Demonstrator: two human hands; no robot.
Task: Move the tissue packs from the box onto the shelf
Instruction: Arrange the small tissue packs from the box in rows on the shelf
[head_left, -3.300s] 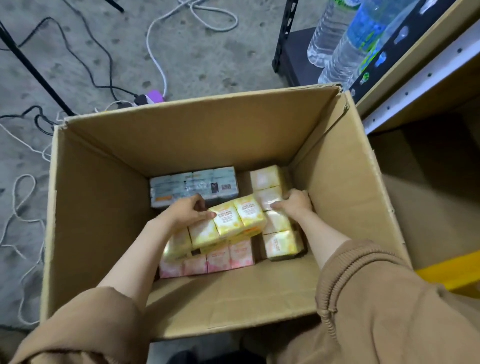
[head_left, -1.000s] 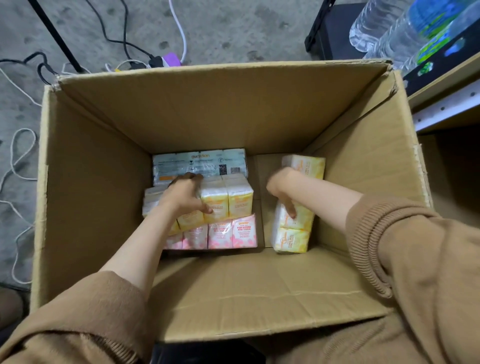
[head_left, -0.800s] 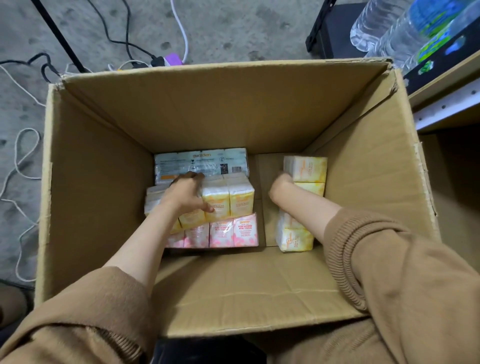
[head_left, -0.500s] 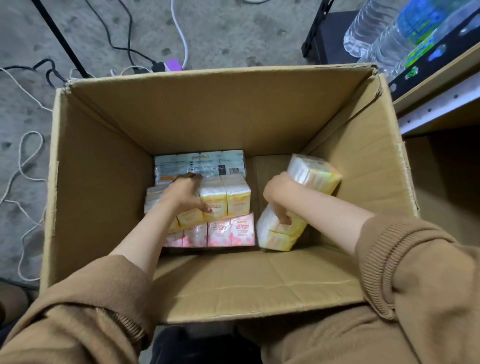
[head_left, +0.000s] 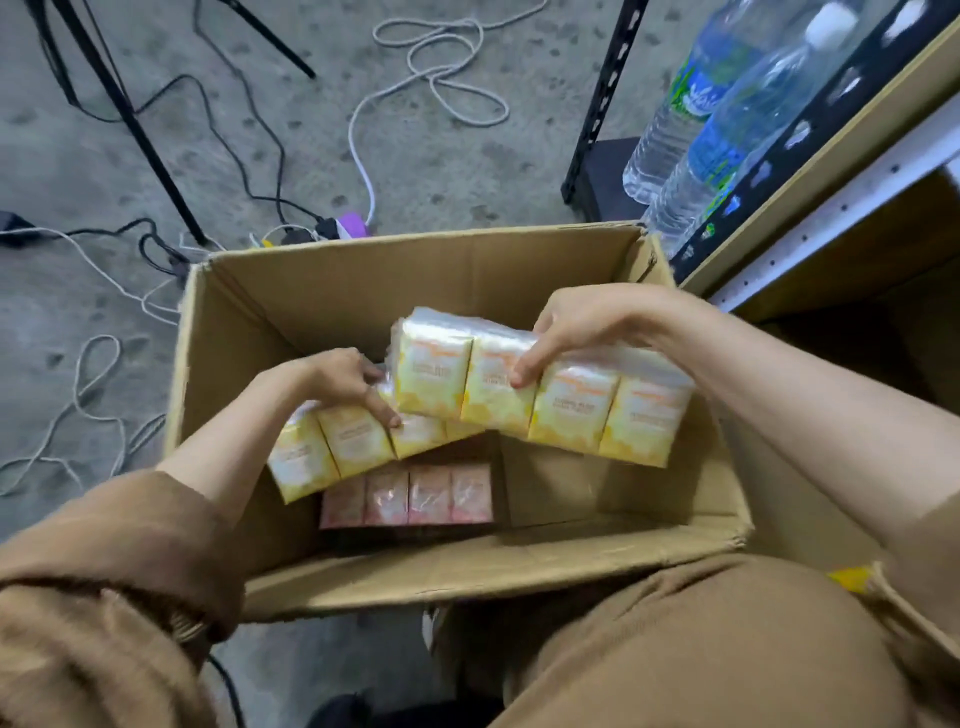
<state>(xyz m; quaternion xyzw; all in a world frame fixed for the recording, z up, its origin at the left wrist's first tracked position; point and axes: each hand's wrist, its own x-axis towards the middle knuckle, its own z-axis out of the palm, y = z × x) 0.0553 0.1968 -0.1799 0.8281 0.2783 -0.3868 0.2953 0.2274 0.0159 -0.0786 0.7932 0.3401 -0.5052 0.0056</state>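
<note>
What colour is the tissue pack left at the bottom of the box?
Pink, the wrapped tissue pack on the cardboard box floor; head view.

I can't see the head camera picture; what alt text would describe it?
Seen from above, a person's right hand and left hand each lift a yellow tissue pack (right, left) over an open cardboard box. A pink tissue pack remains inside; a shelf with water bottles stands at right.
</note>
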